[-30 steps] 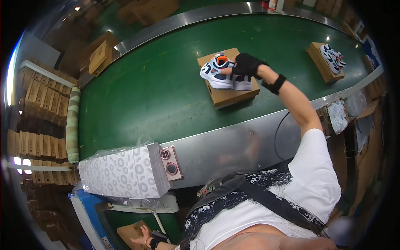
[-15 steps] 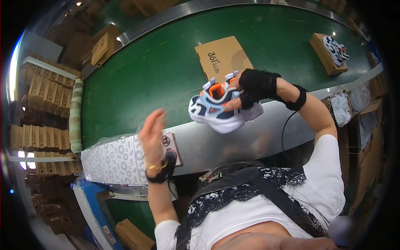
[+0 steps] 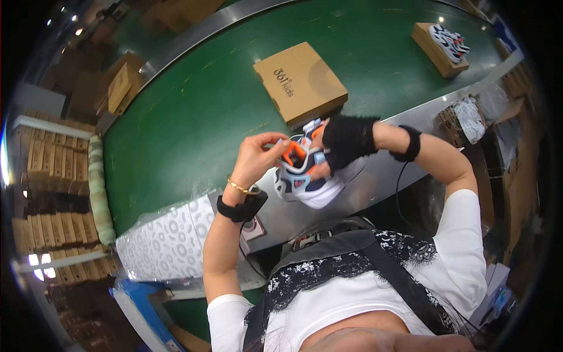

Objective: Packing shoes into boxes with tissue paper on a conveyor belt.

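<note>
A child's sneaker (image 3: pixel 319 195) in white, navy and light blue, with an orange lining, is held above the near metal edge of the green belt. My right hand (image 3: pixel 345 145), in a black fingerless glove, grips it from the right side. The fingers of my left hand (image 3: pixel 255 157) pinch the edge of the shoe's opening from the left. Part of the shoe is covered by my right hand, so I cannot tell whether a second one lies behind it. Just beyond my hands, a closed brown shoebox (image 3: pixel 316 76) lies on the belt.
Another pair of sneakers (image 3: pixel 449 43) rests on a brown box (image 3: pixel 431 47) at the far right. A patterned sheet under clear plastic (image 3: pixel 167 243) covers the near left ledge, beside a phone (image 3: pixel 253 230). Stacked shoeboxes (image 3: pixel 56 167) fill shelves at left. Crumpled paper (image 3: pixel 469 120) sits in a carton at right.
My left hand has moved right and up from beside the phone to the shoe's opening, where its fingers have closed on the edge. My right hand keeps its hold on the sneaker.
</note>
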Demonstrator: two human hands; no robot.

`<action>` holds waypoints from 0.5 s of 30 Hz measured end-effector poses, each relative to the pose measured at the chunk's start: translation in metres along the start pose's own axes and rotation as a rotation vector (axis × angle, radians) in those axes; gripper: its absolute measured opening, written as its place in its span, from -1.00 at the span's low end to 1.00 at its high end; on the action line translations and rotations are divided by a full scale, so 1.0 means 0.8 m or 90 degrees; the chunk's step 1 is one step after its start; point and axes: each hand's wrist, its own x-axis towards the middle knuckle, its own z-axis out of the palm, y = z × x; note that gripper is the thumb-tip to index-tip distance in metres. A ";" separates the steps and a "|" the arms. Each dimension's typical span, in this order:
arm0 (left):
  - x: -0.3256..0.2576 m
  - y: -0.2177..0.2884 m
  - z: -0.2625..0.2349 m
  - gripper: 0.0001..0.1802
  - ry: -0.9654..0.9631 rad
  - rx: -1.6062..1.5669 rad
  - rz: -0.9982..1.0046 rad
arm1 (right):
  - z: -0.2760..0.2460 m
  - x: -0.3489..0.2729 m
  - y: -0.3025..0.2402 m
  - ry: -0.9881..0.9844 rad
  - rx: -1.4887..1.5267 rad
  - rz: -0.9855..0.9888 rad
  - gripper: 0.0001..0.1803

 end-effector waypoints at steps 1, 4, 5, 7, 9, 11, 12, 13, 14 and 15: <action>0.006 -0.005 -0.002 -0.68 -0.023 -0.023 -0.033 | 0.017 -0.006 0.005 0.039 0.055 -0.052 -0.45; 0.039 -0.053 -0.012 -0.54 -0.033 -0.115 -0.087 | 0.079 -0.006 0.019 0.004 -0.124 -0.051 -0.62; 0.055 -0.079 -0.018 -0.49 0.008 -0.127 -0.116 | 0.121 0.006 0.042 0.071 -0.146 -0.119 -0.66; 0.087 -0.124 -0.029 -0.28 0.083 -0.119 -0.180 | 0.218 0.020 0.103 0.252 -0.138 -0.156 -0.62; 0.118 -0.166 -0.055 -0.25 0.134 -0.073 -0.259 | 0.177 -0.011 0.062 0.245 -0.218 -0.219 -0.54; 0.158 -0.177 -0.034 -0.25 0.126 -0.058 -0.289 | 0.195 -0.019 0.068 0.552 -0.233 -0.192 -0.57; 0.175 -0.184 -0.023 -0.28 0.173 -0.113 -0.283 | 0.187 -0.030 0.074 0.445 -0.167 -0.138 -0.61; 0.191 -0.189 -0.016 -0.30 0.221 -0.166 -0.279 | 0.180 -0.040 0.077 0.343 -0.097 -0.084 -0.65; 0.205 -0.193 -0.014 -0.30 0.207 -0.167 -0.268 | 0.173 -0.048 0.080 0.242 -0.023 -0.033 -0.69; 0.216 -0.197 -0.010 -0.36 0.089 -0.211 -0.211 | 0.167 -0.057 0.081 0.141 0.059 0.018 -0.72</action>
